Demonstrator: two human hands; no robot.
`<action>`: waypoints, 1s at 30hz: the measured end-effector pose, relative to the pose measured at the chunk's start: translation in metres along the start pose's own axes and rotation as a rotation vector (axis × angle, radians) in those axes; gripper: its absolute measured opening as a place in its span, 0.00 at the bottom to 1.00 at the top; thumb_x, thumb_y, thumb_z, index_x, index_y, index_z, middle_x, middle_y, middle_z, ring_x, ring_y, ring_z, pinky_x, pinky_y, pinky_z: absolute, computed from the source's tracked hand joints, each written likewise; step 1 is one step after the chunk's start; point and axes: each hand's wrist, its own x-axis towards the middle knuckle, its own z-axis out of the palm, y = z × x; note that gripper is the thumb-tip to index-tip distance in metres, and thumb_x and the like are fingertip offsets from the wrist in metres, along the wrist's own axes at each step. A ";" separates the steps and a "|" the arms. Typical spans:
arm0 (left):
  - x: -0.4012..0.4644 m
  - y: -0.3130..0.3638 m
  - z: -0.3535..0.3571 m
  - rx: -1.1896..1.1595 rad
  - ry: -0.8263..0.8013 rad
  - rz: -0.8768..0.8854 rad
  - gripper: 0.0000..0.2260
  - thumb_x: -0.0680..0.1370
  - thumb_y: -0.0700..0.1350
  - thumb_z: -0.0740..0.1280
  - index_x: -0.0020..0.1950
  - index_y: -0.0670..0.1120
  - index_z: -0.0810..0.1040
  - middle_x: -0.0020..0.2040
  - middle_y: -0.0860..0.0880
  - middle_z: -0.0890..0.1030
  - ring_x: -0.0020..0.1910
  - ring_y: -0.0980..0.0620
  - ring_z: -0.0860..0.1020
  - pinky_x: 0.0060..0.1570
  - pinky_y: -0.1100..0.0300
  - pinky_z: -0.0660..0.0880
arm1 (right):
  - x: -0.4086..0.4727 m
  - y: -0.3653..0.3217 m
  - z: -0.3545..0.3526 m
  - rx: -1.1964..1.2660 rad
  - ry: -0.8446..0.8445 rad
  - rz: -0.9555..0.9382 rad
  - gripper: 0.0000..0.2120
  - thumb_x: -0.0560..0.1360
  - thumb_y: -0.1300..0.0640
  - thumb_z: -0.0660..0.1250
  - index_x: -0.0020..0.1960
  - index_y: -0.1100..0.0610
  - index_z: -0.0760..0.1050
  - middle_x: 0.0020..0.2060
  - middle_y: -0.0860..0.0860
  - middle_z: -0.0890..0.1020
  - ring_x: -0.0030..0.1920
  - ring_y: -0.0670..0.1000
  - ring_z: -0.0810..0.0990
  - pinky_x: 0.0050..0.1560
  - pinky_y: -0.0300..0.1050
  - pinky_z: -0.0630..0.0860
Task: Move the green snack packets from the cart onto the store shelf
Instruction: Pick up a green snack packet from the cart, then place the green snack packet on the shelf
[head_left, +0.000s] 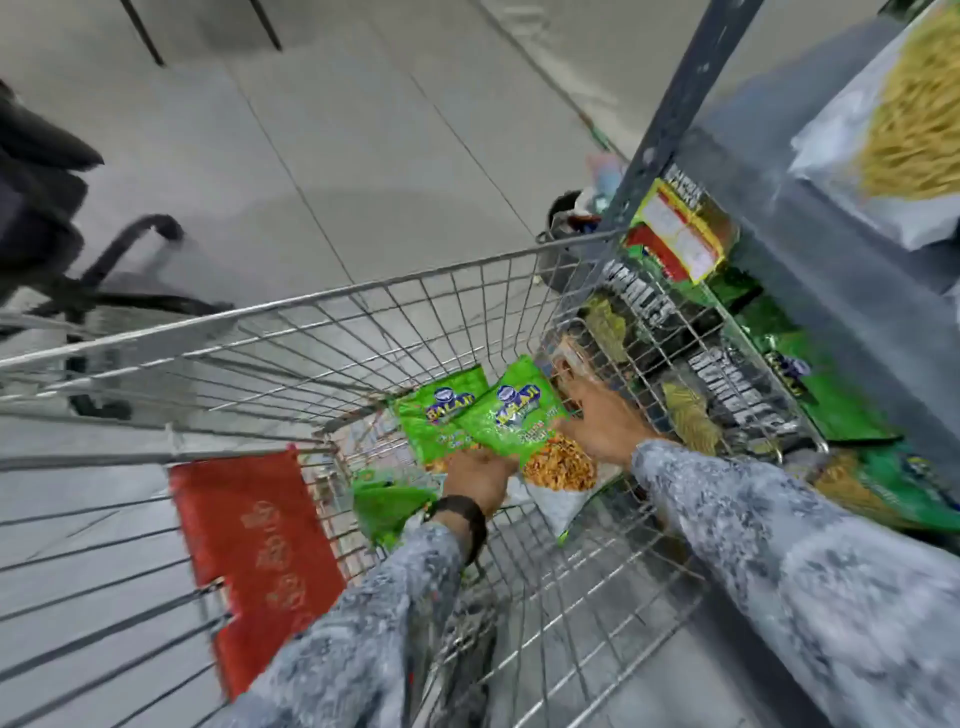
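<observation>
While both hands are down in the cart (363, 291), the left hand (475, 480) pinching two green snack packets (498, 415) by their lower edge, the right hand (602, 426) spread flat just beside them should close on their far edge before lifting toward the shelf (810, 270).

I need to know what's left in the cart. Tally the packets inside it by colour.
Green packets with logo showing, gripped by the left hand: 2
Green packet lying lower in the cart: 1
Clear packets of orange snack by the right hand: 2
Total: 5
</observation>
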 end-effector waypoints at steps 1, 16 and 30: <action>0.008 -0.003 0.008 0.029 -0.078 -0.002 0.16 0.76 0.50 0.67 0.57 0.40 0.82 0.58 0.38 0.82 0.59 0.43 0.81 0.51 0.62 0.69 | 0.006 0.002 0.002 0.027 -0.003 0.024 0.37 0.77 0.43 0.69 0.80 0.53 0.61 0.80 0.54 0.64 0.78 0.59 0.64 0.77 0.56 0.63; -0.026 0.031 0.021 -0.395 0.266 0.171 0.07 0.70 0.40 0.74 0.42 0.46 0.77 0.44 0.43 0.85 0.45 0.43 0.83 0.50 0.45 0.82 | -0.021 -0.028 -0.035 0.216 0.009 0.074 0.15 0.77 0.56 0.64 0.59 0.63 0.81 0.58 0.62 0.83 0.62 0.62 0.81 0.62 0.51 0.78; -0.353 0.173 0.099 -0.225 -0.314 1.120 0.12 0.78 0.33 0.67 0.59 0.42 0.81 0.51 0.50 0.86 0.46 0.58 0.82 0.48 0.65 0.78 | -0.433 0.082 -0.149 1.213 0.752 -0.152 0.19 0.60 0.60 0.81 0.48 0.56 0.79 0.41 0.51 0.86 0.40 0.47 0.82 0.42 0.39 0.78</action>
